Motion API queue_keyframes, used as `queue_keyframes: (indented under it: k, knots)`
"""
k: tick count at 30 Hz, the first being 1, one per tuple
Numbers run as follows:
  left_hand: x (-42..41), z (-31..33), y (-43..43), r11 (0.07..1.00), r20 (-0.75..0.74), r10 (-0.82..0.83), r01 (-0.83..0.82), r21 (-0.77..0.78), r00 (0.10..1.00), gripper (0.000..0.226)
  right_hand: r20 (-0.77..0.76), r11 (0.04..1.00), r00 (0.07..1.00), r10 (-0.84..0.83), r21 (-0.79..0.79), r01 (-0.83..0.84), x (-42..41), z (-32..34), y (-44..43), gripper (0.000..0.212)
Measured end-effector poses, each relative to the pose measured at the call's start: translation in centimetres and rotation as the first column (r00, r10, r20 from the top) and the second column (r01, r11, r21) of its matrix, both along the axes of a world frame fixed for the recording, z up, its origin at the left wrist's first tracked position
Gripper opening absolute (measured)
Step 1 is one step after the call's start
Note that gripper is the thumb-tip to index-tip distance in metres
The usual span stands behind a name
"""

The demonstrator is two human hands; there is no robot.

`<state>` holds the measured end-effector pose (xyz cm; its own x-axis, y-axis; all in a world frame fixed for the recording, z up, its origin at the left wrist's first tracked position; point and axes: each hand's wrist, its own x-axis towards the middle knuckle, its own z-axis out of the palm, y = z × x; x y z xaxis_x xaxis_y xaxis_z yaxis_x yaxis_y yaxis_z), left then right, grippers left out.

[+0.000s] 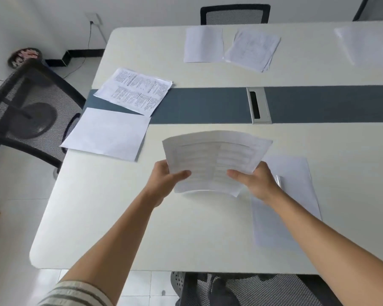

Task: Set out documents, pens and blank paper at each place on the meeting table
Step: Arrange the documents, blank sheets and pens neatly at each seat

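Both my hands hold a printed document [214, 157] above the near side of the white meeting table [186, 228]. My left hand [167, 181] grips its lower left edge, thumb on top. My right hand [255, 181] grips its lower right edge. A blank sheet [296, 195] lies on the table under my right forearm. At the left end lie a printed document [134, 90] and a blank sheet [107, 133]. On the far side lie a blank sheet [202, 44] and a document [252, 49]. Another sheet [367, 45] shows at the far right. I see no pens.
A grey-blue strip with a metal cable hatch [259, 106] runs along the table's middle. Black mesh chairs stand at the left end [31, 111], the far side [234, 14] and the near edge [241, 288]. A waste bin [23, 56] sits on the floor at left.
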<state>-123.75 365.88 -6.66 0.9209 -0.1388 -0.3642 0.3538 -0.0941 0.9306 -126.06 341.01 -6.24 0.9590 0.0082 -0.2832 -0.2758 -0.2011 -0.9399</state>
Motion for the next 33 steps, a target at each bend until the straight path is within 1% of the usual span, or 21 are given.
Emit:
queue_keyframes:
  k: [3, 6, 9, 12, 14, 15, 17, 18, 20, 21, 22, 23, 24, 26, 27, 28, 29, 30, 31, 32, 33]
  knots:
    - [-0.9, -2.5, -0.1, 0.994, -0.053, 0.007, -0.002, 0.109, 0.999, 0.021, -0.076, 1.000, 0.997, -0.022, -0.020, 0.021, -0.8, -2.6, 0.1, 0.024]
    - [-1.2, -2.9, -0.3, 0.990, -0.055, 0.035, -0.027, 0.139, 0.998, 0.012, -0.062, 0.998, 0.997, -0.056, -0.022, 0.055, -1.3, -3.9, 0.1, 0.021]
    - [-1.3, -3.1, -0.6, 0.982, -0.076, 0.080, -0.065, 0.179, 0.994, 0.012, -0.099, 0.986, 0.989, -0.112, -0.137, 0.098, -1.6, -5.4, -0.3, 0.009]
    - [-2.1, -4.6, -1.0, 0.952, -0.180, 0.118, -0.060, 0.299, 0.977, 0.012, -0.215, 0.956, 0.964, -0.156, -0.279, 0.093, -2.1, -8.2, -0.3, 0.029]
    - [-3.0, -5.9, -1.3, 0.914, -0.242, 0.124, -0.016, 0.404, 0.962, 0.032, -0.317, 0.941, 0.931, -0.179, -0.333, 0.068, -2.4, -9.4, 0.0, 0.041]
    - [-3.6, -6.4, -1.4, 0.872, -0.243, 0.095, 0.037, 0.488, 0.965, 0.046, -0.349, 0.935, 0.917, -0.193, -0.350, 0.063, -2.5, -10.0, 0.1, 0.046]
    - [-5.3, -7.2, -1.7, 0.730, -0.208, -0.058, 0.183, 0.658, 0.977, 0.069, -0.377, 0.918, 0.901, -0.216, -0.393, 0.055, -2.5, -10.9, 0.2, 0.050]
    - [-6.3, -7.6, -1.8, 0.637, -0.195, -0.177, 0.263, 0.724, 0.965, 0.076, -0.391, 0.910, 0.896, -0.211, -0.414, 0.034, -2.4, -11.2, 0.3, 0.051]
    - [-8.1, -8.4, -2.1, 0.419, -0.231, -0.409, 0.407, 0.812, 0.883, 0.084, -0.386, 0.885, 0.906, -0.173, -0.465, -0.030, -2.5, -11.5, 0.2, 0.051]
    - [-8.9, -8.9, -2.3, 0.324, -0.270, -0.486, 0.458, 0.828, 0.831, 0.086, -0.357, 0.854, 0.924, -0.141, -0.515, -0.068, -2.7, -11.2, 0.0, 0.046]
    - [-9.5, -9.4, -2.4, 0.252, -0.304, -0.536, 0.493, 0.833, 0.788, 0.087, -0.319, 0.818, 0.941, -0.116, -0.568, -0.092, -2.9, -10.6, -0.3, 0.034]
    - [-10.1, -9.7, -2.6, 0.202, -0.324, -0.567, 0.509, 0.836, 0.757, 0.087, -0.255, 0.783, 0.962, -0.098, -0.616, -0.084, -3.4, -10.2, -0.9, 0.021]
    - [-10.4, -10.0, -2.6, 0.167, -0.329, -0.588, 0.509, 0.844, 0.739, 0.087, -0.157, 0.744, 0.983, -0.098, -0.667, -0.032, -4.0, -9.8, -1.8, 0.022]
    - [-10.7, -10.4, -2.7, 0.131, -0.315, -0.613, 0.487, 0.864, 0.724, 0.085, 0.066, 0.627, 0.995, -0.069, -0.773, 0.095, -5.8, -10.0, -4.4, 0.039]
    - [-10.7, -10.6, -2.7, 0.128, -0.305, -0.618, 0.475, 0.870, 0.725, 0.084, 0.115, 0.558, 0.993, -0.034, -0.822, 0.114, -6.9, -10.4, -5.9, 0.048]
    - [-10.7, -10.6, -2.6, 0.132, -0.295, -0.622, 0.469, 0.873, 0.726, 0.082, 0.071, 0.494, 0.997, -0.003, -0.867, 0.063, -7.9, -10.9, -7.4, 0.058]
    - [-10.7, -10.7, -2.5, 0.141, -0.286, -0.625, 0.465, 0.874, 0.727, 0.081, -0.026, 0.448, 1.000, 0.010, -0.894, -0.027, -8.9, -11.5, -8.6, 0.067]
    - [-10.7, -10.8, -2.5, 0.156, -0.273, -0.628, 0.462, 0.873, 0.729, 0.078, -0.136, 0.430, 0.991, 0.009, -0.894, -0.127, -9.8, -12.3, -9.6, 0.073]
    - [-10.6, -10.8, -2.5, 0.170, -0.261, -0.631, 0.458, 0.872, 0.731, 0.076, -0.214, 0.428, 0.977, 0.011, -0.882, -0.198, -10.5, -13.2, -10.3, 0.076]
    - [-10.5, -10.8, -2.5, 0.175, -0.256, -0.634, 0.458, 0.871, 0.729, 0.075, -0.241, 0.426, 0.970, 0.022, -0.876, -0.227, -10.8, -13.8, -10.7, 0.076]
    - [-10.4, -10.8, -2.6, 0.171, -0.257, -0.640, 0.460, 0.872, 0.725, 0.074, -0.233, 0.424, 0.972, 0.042, -0.876, -0.229, -11.0, -14.2, -11.0, 0.074]
